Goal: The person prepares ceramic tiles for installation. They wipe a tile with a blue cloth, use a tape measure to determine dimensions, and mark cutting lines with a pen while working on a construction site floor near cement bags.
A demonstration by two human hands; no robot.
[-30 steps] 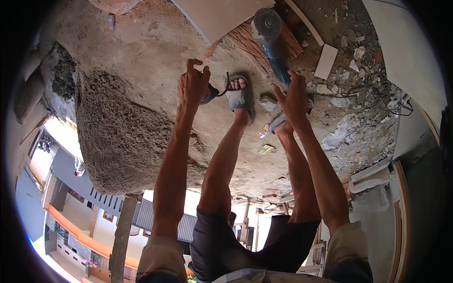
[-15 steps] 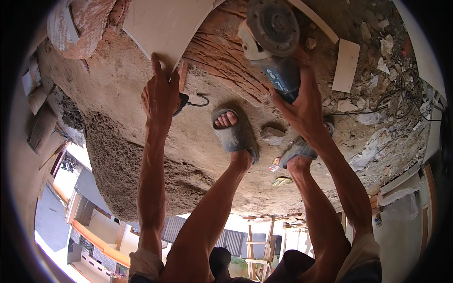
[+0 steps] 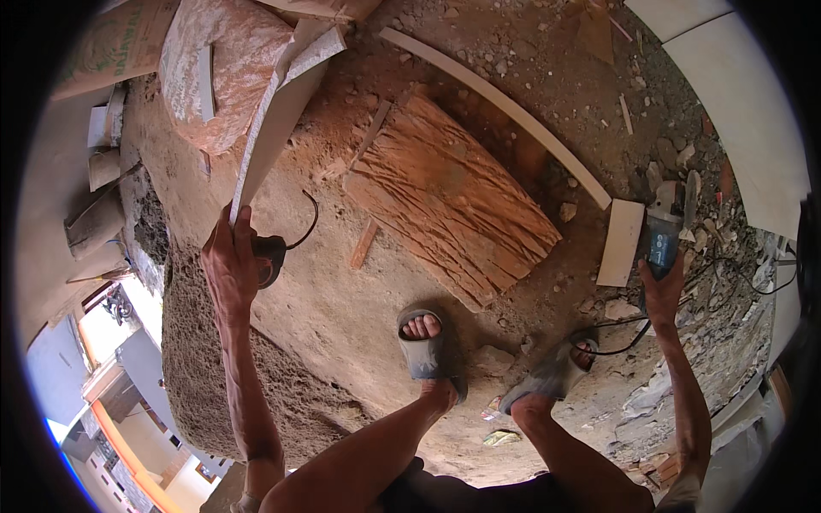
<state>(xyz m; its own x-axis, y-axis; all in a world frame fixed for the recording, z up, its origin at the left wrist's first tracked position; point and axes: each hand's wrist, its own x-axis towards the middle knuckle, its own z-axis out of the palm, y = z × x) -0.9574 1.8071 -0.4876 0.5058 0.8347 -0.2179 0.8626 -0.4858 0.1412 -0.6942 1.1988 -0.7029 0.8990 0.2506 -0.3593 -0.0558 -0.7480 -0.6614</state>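
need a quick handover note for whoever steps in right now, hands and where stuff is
Left hand: gripping the lower edge of a large pale tile that stands on edge, leaning toward the sacks.
Right hand: holding a blue angle grinder out to the side, low over the rubble; its cord runs past the right foot.
Scored wooden board lies flat in front of the sandalled feet, with nothing on it. A small white tile offcut lies beside the grinder.
Done: tile and grinder both in hand. Left: no fresh cut visible on the big tile.
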